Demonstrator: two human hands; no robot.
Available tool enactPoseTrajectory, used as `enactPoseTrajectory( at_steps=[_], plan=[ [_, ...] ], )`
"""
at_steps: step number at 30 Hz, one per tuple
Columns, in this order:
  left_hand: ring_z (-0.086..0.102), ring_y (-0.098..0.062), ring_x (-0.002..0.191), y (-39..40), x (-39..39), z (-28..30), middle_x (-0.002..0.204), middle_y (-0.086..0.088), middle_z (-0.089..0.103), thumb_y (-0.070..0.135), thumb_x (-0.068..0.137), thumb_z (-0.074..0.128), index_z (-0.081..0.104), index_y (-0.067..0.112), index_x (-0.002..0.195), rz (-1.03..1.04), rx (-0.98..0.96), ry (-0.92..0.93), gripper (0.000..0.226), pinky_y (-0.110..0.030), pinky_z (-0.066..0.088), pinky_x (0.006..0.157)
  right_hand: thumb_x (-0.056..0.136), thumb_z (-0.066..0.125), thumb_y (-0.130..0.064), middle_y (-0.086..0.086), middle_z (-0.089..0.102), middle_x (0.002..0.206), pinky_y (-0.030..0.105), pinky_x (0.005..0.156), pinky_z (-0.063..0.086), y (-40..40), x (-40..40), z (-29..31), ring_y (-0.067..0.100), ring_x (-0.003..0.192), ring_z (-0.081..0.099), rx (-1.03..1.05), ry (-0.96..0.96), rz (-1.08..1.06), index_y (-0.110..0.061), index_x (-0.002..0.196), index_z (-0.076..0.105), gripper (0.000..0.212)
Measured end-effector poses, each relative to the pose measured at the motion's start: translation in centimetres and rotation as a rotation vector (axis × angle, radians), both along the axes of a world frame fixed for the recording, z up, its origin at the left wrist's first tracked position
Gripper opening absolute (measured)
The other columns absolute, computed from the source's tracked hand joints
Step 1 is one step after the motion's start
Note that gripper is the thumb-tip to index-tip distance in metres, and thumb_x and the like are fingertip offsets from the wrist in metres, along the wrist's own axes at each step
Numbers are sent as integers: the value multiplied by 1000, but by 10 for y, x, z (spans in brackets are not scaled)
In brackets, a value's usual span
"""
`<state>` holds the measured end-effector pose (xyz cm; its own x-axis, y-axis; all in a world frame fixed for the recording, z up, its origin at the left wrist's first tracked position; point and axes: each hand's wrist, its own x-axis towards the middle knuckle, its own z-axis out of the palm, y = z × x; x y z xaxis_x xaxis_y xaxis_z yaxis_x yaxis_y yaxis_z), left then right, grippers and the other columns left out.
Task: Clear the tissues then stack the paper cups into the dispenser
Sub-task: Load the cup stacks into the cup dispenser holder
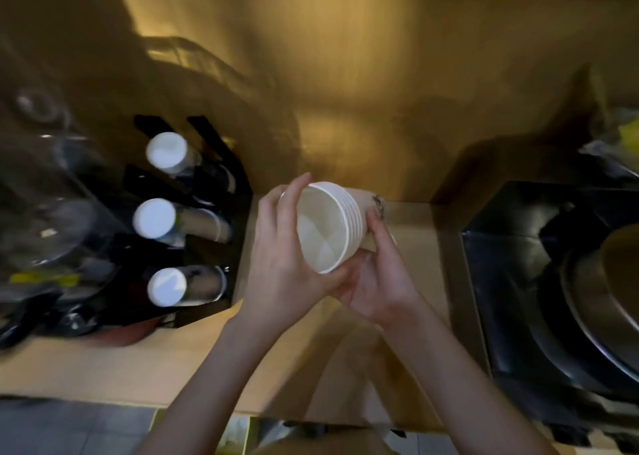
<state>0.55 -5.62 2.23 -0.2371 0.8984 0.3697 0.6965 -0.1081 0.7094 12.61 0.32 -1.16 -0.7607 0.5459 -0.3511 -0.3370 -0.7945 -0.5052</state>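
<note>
A nested stack of white paper cups (pixel 328 228) lies sideways above the counter, its open mouth turned toward me and several rims showing. My left hand (pixel 281 247) cups the rim on the left, fingers curled over its top edge. My right hand (pixel 380 275) grips the brown outer side of the stack from below and right. To the left stands a black cup dispenser (pixel 207 192) with three slots, each holding a column of cups whose white bottoms (pixel 154 218) face me. No tissues are visible.
The wooden counter (pixel 173 361) runs under my arms. A black appliance with a metal bowl (pixel 553 281) stands at the right. Blurred clear containers and dark clutter (pixel 45 212) fill the left side. A golden wall rises behind.
</note>
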Motion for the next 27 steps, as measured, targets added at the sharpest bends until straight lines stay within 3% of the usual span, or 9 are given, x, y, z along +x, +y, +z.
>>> enactPoseTrajectory(
  at_steps=[3,6,9,11,14,16,19,24,27],
  plan=[
    [36,-5,120,-24,-32,-1,127,8,33,54,55,75,23,31,132,99,-3,-79,96,-7,29,101,74,59,-56,11,68,115,33,75,56,-4,-34,3,22,103,66,52,17,95,-13,120,60,63],
    [44,-13,119,-48,-62,-6,127,5,40,56,59,73,24,31,129,177,-57,-197,89,-36,46,97,68,70,-48,14,61,123,40,73,56,-11,-68,6,26,102,65,139,-50,120,-17,127,51,69],
    [47,6,108,-67,-89,-10,116,15,45,60,58,71,29,31,124,274,-83,-276,83,-17,47,83,63,78,-39,7,68,111,39,69,57,-22,-100,6,20,95,69,290,-147,80,-23,122,53,66],
    [47,10,102,-79,-108,-12,112,18,46,65,55,70,33,30,122,334,-127,-301,84,-16,48,76,64,78,-34,-2,69,112,35,69,58,-31,-119,6,14,98,68,474,-224,34,-29,122,52,64],
    [51,-4,106,-95,-137,-18,120,10,50,54,57,73,39,28,127,363,-226,-305,81,-26,51,82,60,82,-29,-13,68,112,25,74,56,-45,-142,2,7,103,65,711,-271,-28,-41,116,50,66],
    [55,-13,110,-104,-153,-23,125,2,54,27,67,78,39,25,131,318,-296,-390,75,-33,51,89,56,84,-26,-12,68,111,20,74,55,-56,-154,-5,4,103,64,792,-276,-65,-43,112,51,68],
    [58,-18,112,-113,-171,-29,122,-3,60,-2,76,65,41,17,132,258,-316,-585,64,-35,51,91,50,86,-36,-19,66,109,12,73,52,-74,-166,-16,-1,102,63,956,-366,-136,-38,114,49,74],
    [62,-20,103,-126,-190,-37,107,-3,69,2,86,45,59,15,117,309,-341,-824,36,-29,52,87,54,79,-50,-7,62,112,5,71,47,-93,-179,-34,1,102,58,1253,-547,-160,-31,120,46,76],
    [48,-33,122,-126,-191,-46,135,-22,50,10,95,37,47,-1,126,323,-402,-921,35,-36,43,97,57,78,-44,-27,48,123,20,88,49,-94,-186,-43,2,118,48,1323,-634,-92,-53,122,33,80]
  ],
)
